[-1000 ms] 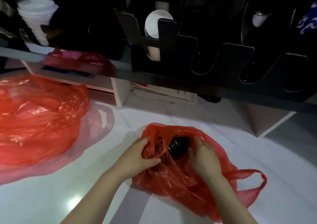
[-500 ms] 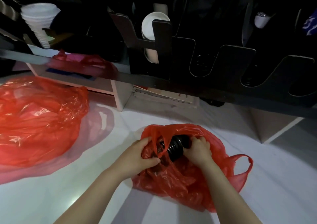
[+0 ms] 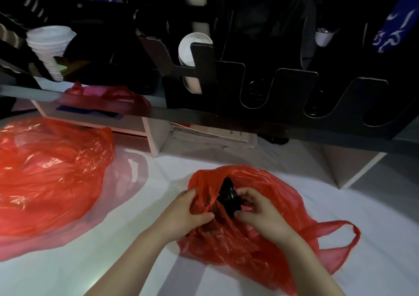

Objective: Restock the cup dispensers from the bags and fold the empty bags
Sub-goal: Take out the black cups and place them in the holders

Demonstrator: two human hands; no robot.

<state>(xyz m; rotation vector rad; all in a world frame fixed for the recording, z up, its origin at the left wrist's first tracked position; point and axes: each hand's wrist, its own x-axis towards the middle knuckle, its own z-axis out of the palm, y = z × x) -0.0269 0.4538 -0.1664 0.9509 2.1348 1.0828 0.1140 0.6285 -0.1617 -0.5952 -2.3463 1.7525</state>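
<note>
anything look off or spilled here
Nothing looks spilled or broken. The left hand grips the mouth of the red bag while the right hand holds the black cup stack inside it. One crumpled red bag lies unfolded on the shelf beside the dispenser.

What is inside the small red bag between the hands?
A black ribbed stack, likely cups, pokes from the red bag, gripped by the right hand; the left hand grips the plastic. The bag hides the rest.

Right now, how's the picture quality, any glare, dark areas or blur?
Head view: black slotted cup dispenser lost in deep shadow; glare spot on the glossy white tabletop; crinkled red plastic bag sharp, its loose handle slightly blurred.
</note>
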